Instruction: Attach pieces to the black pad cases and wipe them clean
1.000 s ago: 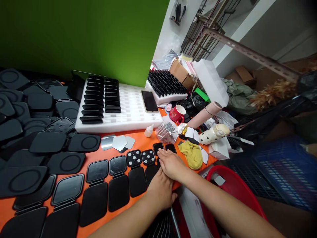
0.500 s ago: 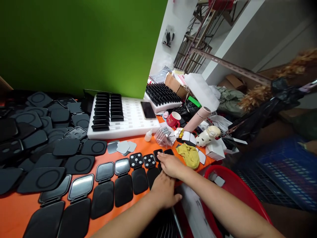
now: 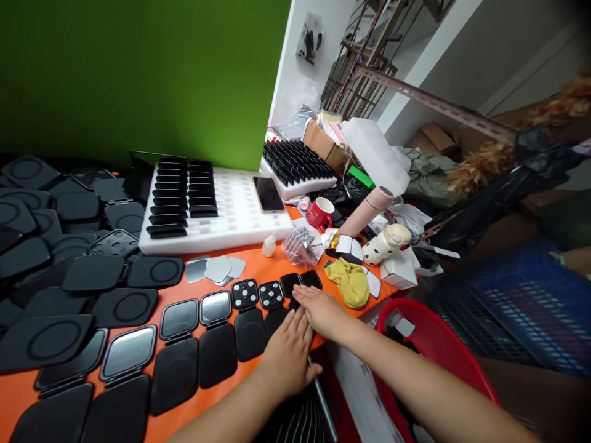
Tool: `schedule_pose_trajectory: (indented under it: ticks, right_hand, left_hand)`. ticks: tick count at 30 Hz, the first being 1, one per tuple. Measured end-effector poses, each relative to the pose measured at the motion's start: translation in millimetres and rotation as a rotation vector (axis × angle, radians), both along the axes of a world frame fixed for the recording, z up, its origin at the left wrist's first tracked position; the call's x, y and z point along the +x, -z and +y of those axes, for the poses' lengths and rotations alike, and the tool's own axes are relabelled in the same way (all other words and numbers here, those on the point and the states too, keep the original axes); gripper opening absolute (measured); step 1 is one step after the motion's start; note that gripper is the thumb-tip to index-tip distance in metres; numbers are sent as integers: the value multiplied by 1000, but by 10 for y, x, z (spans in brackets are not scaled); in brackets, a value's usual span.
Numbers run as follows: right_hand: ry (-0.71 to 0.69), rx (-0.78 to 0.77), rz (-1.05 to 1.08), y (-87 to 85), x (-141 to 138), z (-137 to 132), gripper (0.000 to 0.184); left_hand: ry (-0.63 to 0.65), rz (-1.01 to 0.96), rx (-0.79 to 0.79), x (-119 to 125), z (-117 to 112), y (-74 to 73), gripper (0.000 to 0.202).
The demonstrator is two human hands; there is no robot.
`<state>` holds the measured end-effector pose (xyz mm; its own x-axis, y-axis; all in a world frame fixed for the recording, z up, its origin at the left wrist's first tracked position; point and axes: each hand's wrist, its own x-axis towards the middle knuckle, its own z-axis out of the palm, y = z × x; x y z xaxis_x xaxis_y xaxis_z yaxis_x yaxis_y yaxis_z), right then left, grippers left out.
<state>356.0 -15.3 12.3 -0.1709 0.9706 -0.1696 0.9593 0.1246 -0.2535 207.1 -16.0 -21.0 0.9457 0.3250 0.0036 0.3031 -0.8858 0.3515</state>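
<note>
My left hand [image 3: 287, 352] lies palm down on the black folding panels at the near right end of a row, its fingers stretched and its thumb out to the side. My right hand [image 3: 318, 309] rests flat just beyond it, fingers extended over a black panel, the two hands' fingers close together. What lies beneath both palms is hidden. Two uncovered black panels, a left one [image 3: 290, 285] and a right one [image 3: 311, 280], show past the right fingertips. Leftward in the row are panels with silvery dots [image 3: 271, 296] and one with a shiny metal plate [image 3: 215, 307].
Loose black panels [image 3: 95, 272] pile up at left. Behind stands a white foam tray [image 3: 231, 231] with black pieces and a phone [image 3: 268, 194]. Metal plates [image 3: 218, 269], a small bottle [image 3: 268, 245], a red mug [image 3: 320, 213] and a yellow cloth [image 3: 349, 283] lie around. A red tub [image 3: 462, 347] stands at right.
The view has swung a little, so the table things sit farther left. My left hand has shifted left, its fingers less covered by the right hand, which stays nearly in place in the picture.
</note>
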Motion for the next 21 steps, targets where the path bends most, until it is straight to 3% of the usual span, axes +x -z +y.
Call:
schedule_pose_trajectory:
  ticks: [5,13,18,21]
  right_hand:
    - [-38,-101,-85,-3,-56,154,40]
    - [11,-50,-96,113,-108,220,41]
    - [11,-8,-81,-134,-94,322,38]
    - [20,51,-63,-298,-259,474,37]
  left_hand:
    - [26,27,-46,1,19,-54,83]
    - [47,0,-71,-11,21,-34,85]
    - [18,-68,-26,-21,-7,-3,86]
    - [3,-103,-12,-43,-12,-21,86]
